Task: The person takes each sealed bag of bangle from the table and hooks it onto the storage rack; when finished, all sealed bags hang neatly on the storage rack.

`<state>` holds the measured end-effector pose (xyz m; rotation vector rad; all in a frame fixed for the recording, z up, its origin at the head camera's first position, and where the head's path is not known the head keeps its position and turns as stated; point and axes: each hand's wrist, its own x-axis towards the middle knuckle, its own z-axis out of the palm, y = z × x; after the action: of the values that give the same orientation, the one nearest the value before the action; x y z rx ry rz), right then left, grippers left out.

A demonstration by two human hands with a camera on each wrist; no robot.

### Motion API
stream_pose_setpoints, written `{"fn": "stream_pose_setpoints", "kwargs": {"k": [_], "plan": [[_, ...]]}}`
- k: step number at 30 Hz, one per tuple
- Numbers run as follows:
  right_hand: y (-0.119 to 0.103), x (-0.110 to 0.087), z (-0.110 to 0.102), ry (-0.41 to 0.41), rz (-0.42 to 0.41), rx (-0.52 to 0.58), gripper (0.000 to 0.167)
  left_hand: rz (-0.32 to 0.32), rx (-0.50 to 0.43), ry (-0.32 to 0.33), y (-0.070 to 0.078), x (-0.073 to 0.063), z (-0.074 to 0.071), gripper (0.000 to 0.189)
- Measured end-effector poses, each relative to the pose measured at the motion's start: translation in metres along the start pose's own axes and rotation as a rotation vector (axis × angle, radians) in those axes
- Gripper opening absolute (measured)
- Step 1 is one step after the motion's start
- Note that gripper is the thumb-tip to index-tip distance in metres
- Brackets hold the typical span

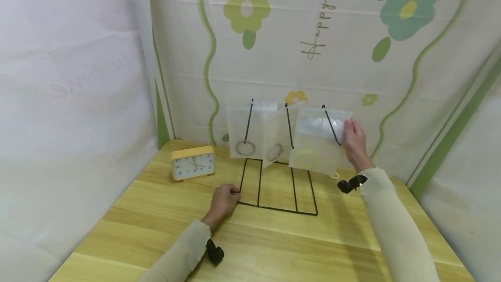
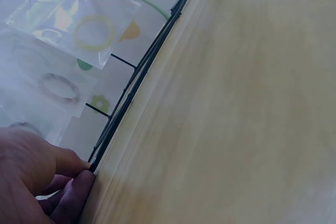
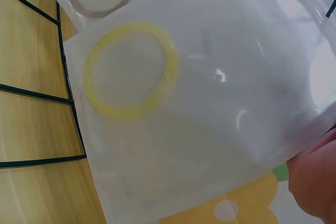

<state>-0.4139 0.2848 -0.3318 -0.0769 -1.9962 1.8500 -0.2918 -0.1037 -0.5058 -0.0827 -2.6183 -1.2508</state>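
Observation:
A black wire rack (image 1: 278,208) stands on the table, with three prongs rising at its back. My left hand (image 1: 224,201) pinches its front left corner; in the left wrist view the thumb and fingertips meet at the wire. On the right prong hangs a clear zip bag (image 1: 313,126) holding a yellow bangle (image 3: 170,66). My right hand (image 1: 355,143) pinches that bag by its right edge. Two more clear bags hang beside it: the left bag (image 1: 236,125) and the middle bag (image 1: 275,126), turned at an angle. Each contains a brownish bangle.
A yellow clock (image 1: 193,163) stands on the wooden table (image 1: 129,221), left of the rack. Behind the rack hangs a flower-printed cloth (image 1: 274,68). Low behind the right bag, a small pale ring (image 1: 334,176) is partly visible.

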Motion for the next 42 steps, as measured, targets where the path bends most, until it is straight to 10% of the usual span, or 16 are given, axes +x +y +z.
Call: {"fn": "stream_pose_setpoints", "kwargs": {"k": [11,18,42], "plan": [[0.003,0.002,-0.008,-0.038,0.092,0.087,0.050,-0.011,-0.006,-0.010,0.004,0.000,0.001,0.008],[0.012,0.001,-0.011,-0.009,0.076,0.149,0.022,-0.012,-0.001,-0.001,0.002,0.001,-0.001,0.008],[0.001,-0.003,0.011,0.170,0.104,0.133,0.024,-0.021,-0.009,-0.008,0.001,0.001,0.001,0.006]]}}
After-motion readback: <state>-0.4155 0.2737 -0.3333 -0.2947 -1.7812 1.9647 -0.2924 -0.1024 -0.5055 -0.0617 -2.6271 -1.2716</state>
